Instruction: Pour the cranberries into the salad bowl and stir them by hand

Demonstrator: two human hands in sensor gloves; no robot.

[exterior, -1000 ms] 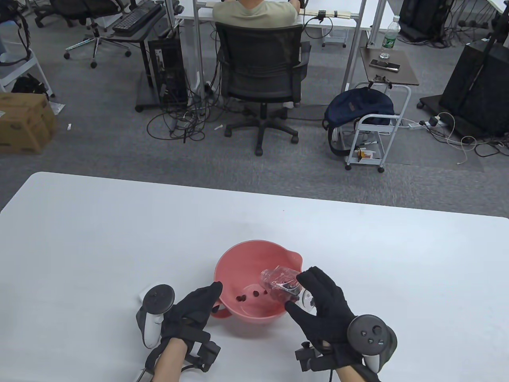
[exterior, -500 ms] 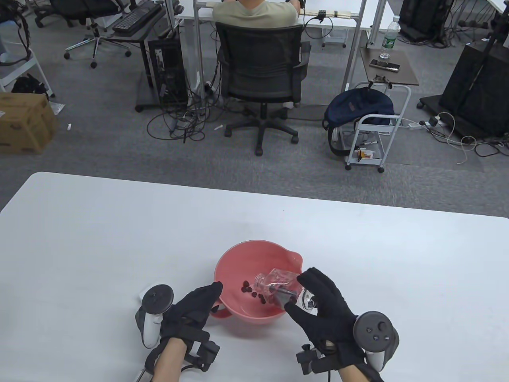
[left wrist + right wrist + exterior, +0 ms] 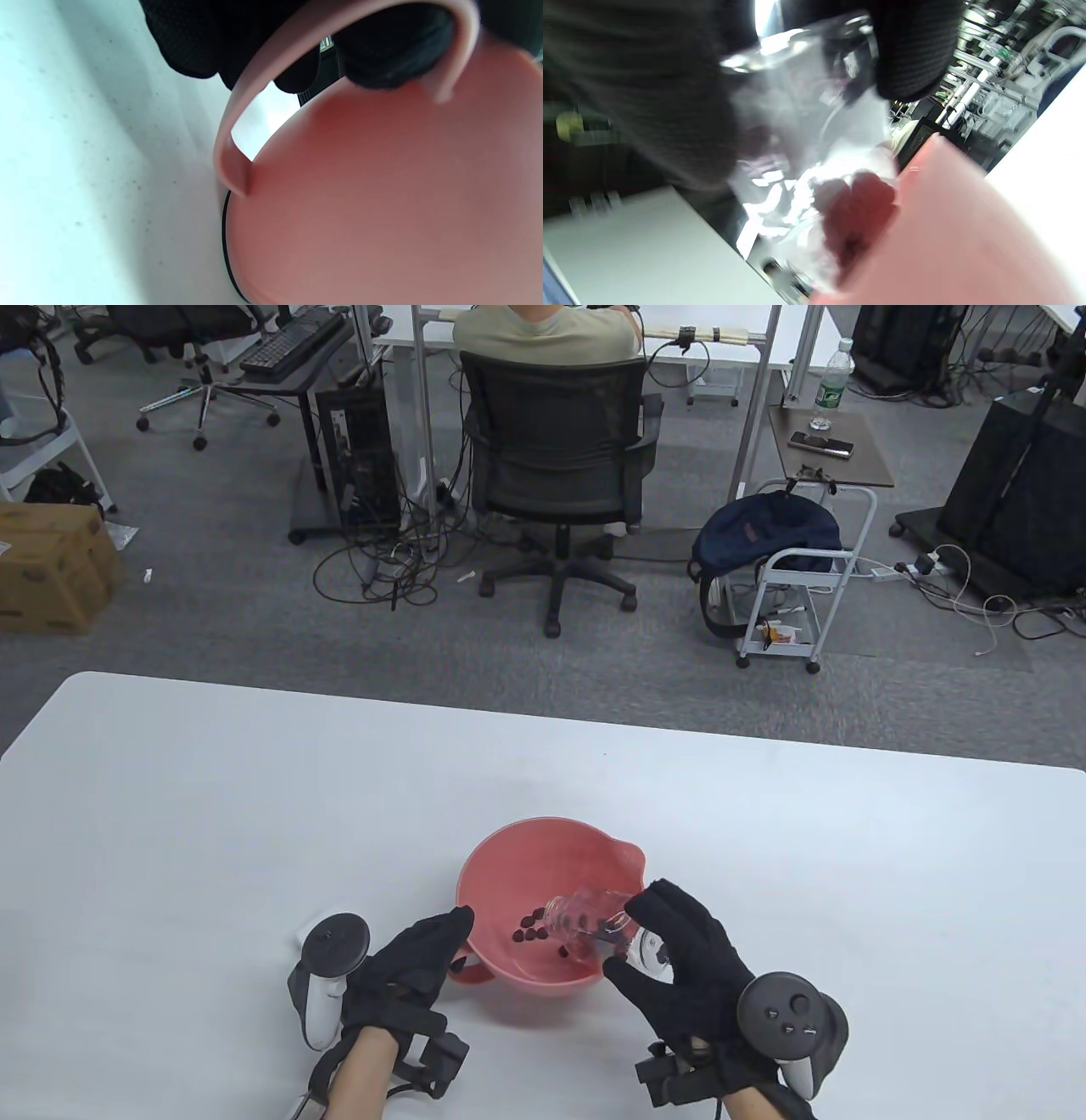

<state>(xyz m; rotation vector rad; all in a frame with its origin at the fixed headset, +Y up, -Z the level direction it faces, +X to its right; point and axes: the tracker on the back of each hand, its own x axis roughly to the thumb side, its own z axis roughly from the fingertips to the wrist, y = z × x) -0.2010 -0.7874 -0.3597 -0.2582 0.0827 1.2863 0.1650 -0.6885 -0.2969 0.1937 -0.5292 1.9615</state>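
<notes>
Since a second before, the jar [image 3: 588,923] had tipped lower over the bowl [image 3: 517,848], and more cranberries [image 3: 532,933] lay inside; pouring appeared nearly complete, with a few left in the jar. The right hand [image 3: 687,976] grasped the jar at the bowl's near right; the left hand [image 3: 405,963] gripped the bowl's near-left handle [image 3: 263,76].

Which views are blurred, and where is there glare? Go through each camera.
Table view: sharp and evenly lit, soft shadows under the bowl. Left wrist view: bowl handle and wall close and soft, table bright. Right wrist view: heavily blurred, with glare on the clear jar held by the right hand.
</notes>
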